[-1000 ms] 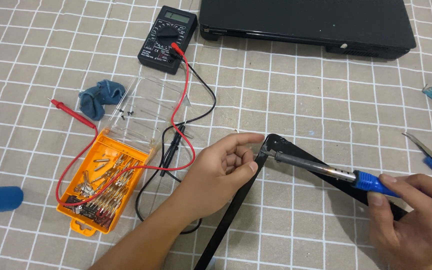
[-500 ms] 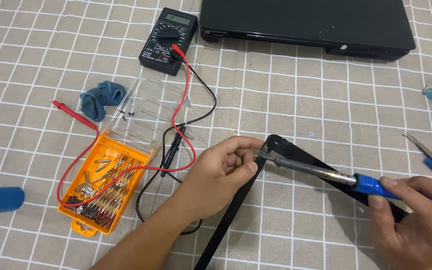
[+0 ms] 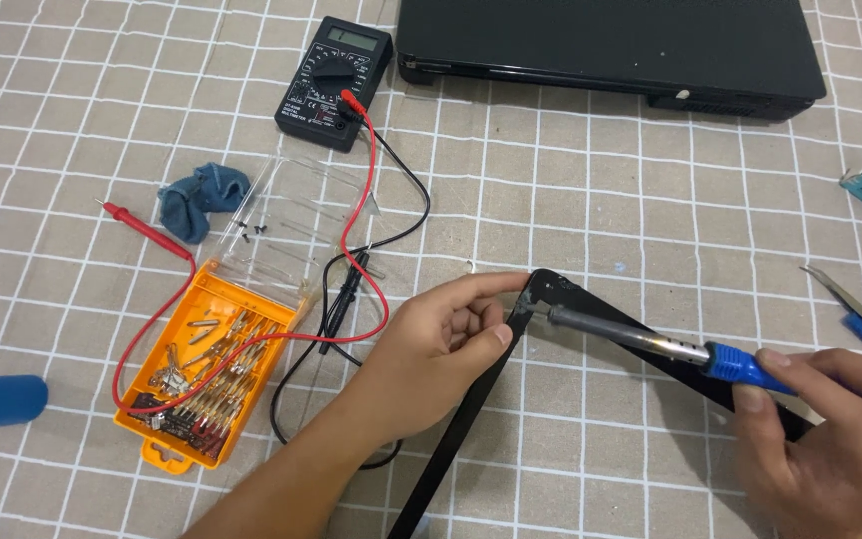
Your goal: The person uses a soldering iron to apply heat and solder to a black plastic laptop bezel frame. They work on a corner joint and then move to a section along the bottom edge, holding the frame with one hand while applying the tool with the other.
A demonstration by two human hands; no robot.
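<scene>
Your left hand [image 3: 441, 344] pinches the corner of the black frame [image 3: 471, 409], which lies on the checked cloth [image 3: 601, 180] in front of you, its two arms running down and to the right. Your right hand [image 3: 830, 439] is clenched around the blue handle of the soldering iron [image 3: 650, 344], whose tip touches that corner. The orange box [image 3: 202, 374] and multimeter [image 3: 336, 85] sit to your left.

blue-handled soldering iron [image 3: 650, 342] on black frame corner [image 3: 551, 291]
</scene>
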